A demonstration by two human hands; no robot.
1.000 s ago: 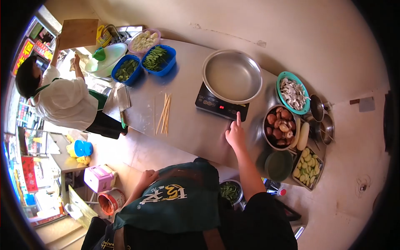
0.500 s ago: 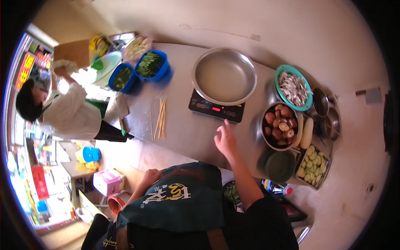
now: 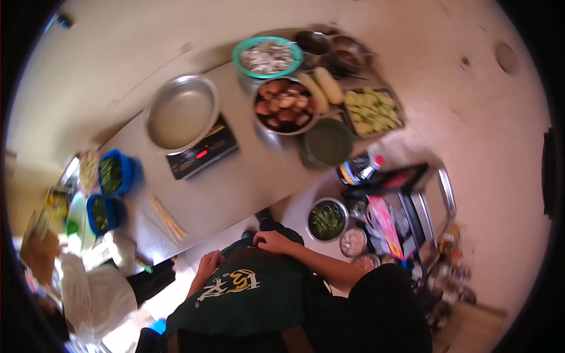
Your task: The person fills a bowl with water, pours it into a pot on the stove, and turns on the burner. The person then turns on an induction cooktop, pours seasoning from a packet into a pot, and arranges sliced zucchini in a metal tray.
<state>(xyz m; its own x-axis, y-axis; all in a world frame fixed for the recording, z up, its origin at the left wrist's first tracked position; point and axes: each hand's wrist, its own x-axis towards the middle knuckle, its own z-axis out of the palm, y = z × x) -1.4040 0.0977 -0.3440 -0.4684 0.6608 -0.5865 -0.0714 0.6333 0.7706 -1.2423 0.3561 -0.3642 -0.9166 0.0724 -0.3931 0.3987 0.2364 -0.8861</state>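
My right hand [image 3: 272, 242] is drawn in against the front of my dark green apron [image 3: 235, 303], fingers loosely curled, and I see nothing in it. Beside the apron's left edge, my left hand [image 3: 210, 262] is also curled in, with nothing visible in it. Ahead on the steel table [image 3: 194, 220], an induction cooker [image 3: 203, 154] shows a lit red display. A wide metal basin [image 3: 181, 113] sits on the cooker, holding what looks like pale liquid. Bamboo sticks [image 3: 168, 217] lie near the table's front edge.
Mushrooms fill a metal bowl [image 3: 285, 106]; sliced food lies in a turquoise basin [image 3: 268, 57]. Nearby are a tray of sliced squash [image 3: 372, 110] and a green bowl [image 3: 328, 142]. Blue baskets [image 3: 118, 172] hold greens. A co-worker [image 3: 97, 297] stands left; low shelving [image 3: 412, 217] is right.
My right hand has pulled back from the cooker's control panel to my apron. The view has turned right, so the table sits further left and the bowls of greens and meat on the right show.
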